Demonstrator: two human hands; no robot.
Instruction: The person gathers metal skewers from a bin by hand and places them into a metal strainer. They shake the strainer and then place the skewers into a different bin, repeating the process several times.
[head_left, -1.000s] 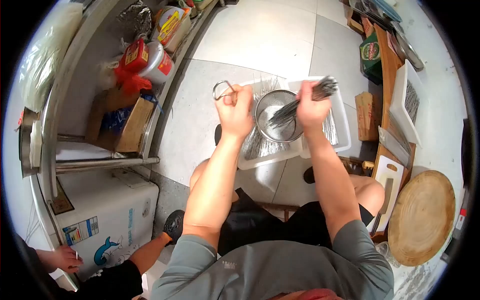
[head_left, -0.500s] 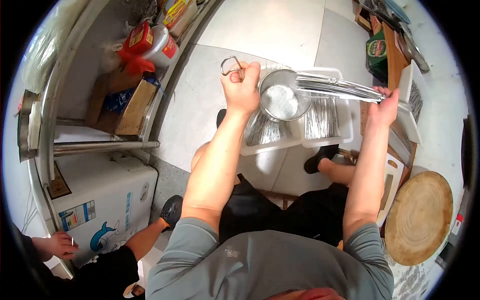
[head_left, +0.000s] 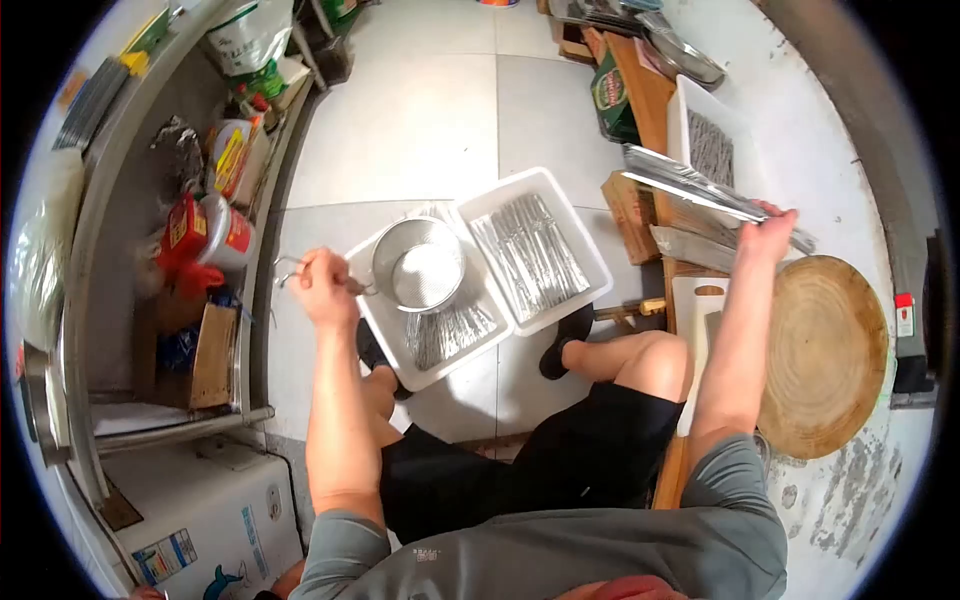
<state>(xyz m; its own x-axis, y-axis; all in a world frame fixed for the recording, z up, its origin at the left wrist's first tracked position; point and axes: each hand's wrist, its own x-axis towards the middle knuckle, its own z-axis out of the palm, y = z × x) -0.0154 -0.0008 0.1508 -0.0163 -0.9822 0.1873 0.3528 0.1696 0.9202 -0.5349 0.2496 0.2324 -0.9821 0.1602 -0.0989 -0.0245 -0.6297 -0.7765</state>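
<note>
My left hand (head_left: 325, 285) is closed around the wire handle of a round metal strainer (head_left: 418, 265). The strainer is over the left white tub (head_left: 420, 382), which holds thin silvery sticks (head_left: 450, 333). Beside it, touching, the right white tub (head_left: 597, 262) holds more silvery sticks (head_left: 530, 255). My right hand (head_left: 768, 235) grips one end of a bundle of long metallic sticks (head_left: 690, 185), which point up and left near a white container (head_left: 745, 135) of similar sticks.
Metal shelving (head_left: 290, 130) with jars and a cardboard box (head_left: 213, 355) stands at left, above a white appliance (head_left: 205, 510). A round wooden board (head_left: 822, 355) and a white cutting board (head_left: 695, 330) are at right. Another person's body shows slightly at bottom left.
The stick bundle has moved away from the strainer toward the right container with my right hand. My left hand and the strainer have shifted left over the left tub. The view has turned.
</note>
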